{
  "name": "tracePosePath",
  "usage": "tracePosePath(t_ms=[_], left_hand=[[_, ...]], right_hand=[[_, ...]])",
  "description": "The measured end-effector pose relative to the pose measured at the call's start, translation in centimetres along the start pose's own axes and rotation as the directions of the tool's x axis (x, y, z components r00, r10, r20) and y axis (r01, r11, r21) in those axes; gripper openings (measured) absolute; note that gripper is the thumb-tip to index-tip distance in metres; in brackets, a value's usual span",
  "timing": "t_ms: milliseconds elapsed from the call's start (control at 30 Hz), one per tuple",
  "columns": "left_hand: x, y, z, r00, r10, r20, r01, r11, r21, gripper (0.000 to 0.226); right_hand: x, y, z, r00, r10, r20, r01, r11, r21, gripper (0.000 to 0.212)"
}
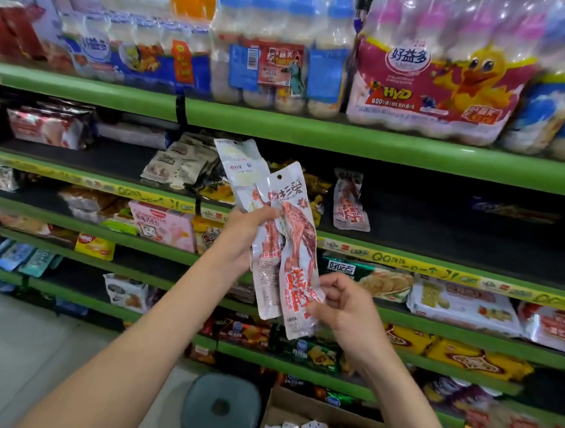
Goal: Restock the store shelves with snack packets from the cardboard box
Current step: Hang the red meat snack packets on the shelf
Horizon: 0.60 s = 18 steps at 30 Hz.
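White packets: two long snack packets, held upright before the green shelves.
Left hand: grip clamped round their middles.
Right hand: pinches the front packet's lower edge.
Cardboard box: below, holding more packets.

A single wide-angle camera sits on the person's head, facing forward and slightly down at green-edged metal store shelves, which run diagonally and curve from lens distortion. The shelves stand close, within arm's reach. Both forearms enter from the bottom edge. At the lower edge the view reaches a round grey plastic stool and an open brown cardboard box directly below.
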<state>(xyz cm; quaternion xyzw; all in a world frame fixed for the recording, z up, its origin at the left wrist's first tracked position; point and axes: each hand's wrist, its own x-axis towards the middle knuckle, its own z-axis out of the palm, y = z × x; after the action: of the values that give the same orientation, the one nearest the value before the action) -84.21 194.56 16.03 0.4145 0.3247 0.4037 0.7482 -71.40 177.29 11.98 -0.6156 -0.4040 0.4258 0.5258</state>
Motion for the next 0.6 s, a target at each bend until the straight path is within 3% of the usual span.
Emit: tracePosePath(t_ms=[267,600], left_hand=[[5.0,1.0,-2.4,0.998,-0.046,0.047,0.047,0.999,-0.011,0.02],[8.4,1.6,-4.1,0.988,-0.066,0.14,0.068,0.998,-0.006,0.026]], right_hand=[[4.0,0.4,1.5,0.999,0.001,0.04,-0.002,1.0,0.018,0.048],[6.6,1.2,3.8,0.999,0.026,-0.023,-0.025,0.998,0.055,0.044]])
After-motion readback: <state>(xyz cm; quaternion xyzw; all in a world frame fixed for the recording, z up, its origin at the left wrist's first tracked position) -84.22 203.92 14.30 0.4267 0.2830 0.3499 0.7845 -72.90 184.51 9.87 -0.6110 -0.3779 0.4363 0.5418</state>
